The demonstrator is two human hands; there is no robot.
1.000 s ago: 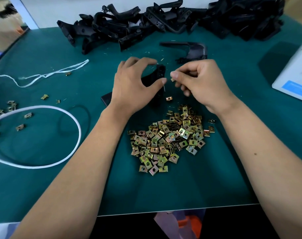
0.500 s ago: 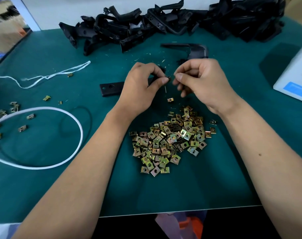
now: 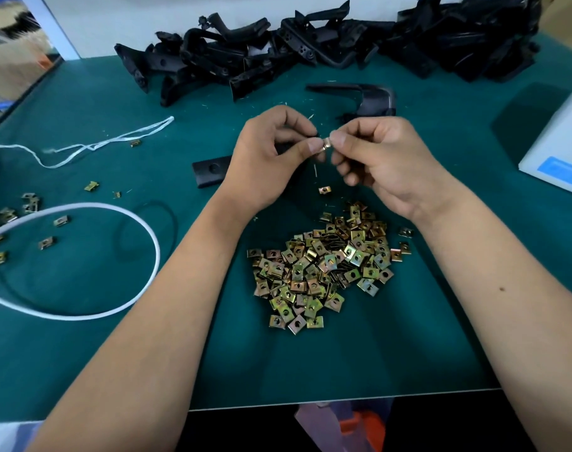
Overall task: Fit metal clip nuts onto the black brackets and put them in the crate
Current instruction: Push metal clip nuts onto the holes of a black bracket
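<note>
- A black bracket [image 3: 209, 171] is held above the counter, its flat end with a hole sticking out to the left.
- One clip nut [image 3: 325, 145] sits pinched at the bracket's other end.
- A heap of brass-coloured clip nuts [image 3: 323, 265] lies nearer.
- A pile of black brackets [image 3: 310, 50] lies along the far edge.

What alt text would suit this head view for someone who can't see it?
Two hands, left hand and right hand, pinch a clip nut onto a black bracket above a green table. A nut pile lies nearer; a bracket heap lies beyond.
</note>
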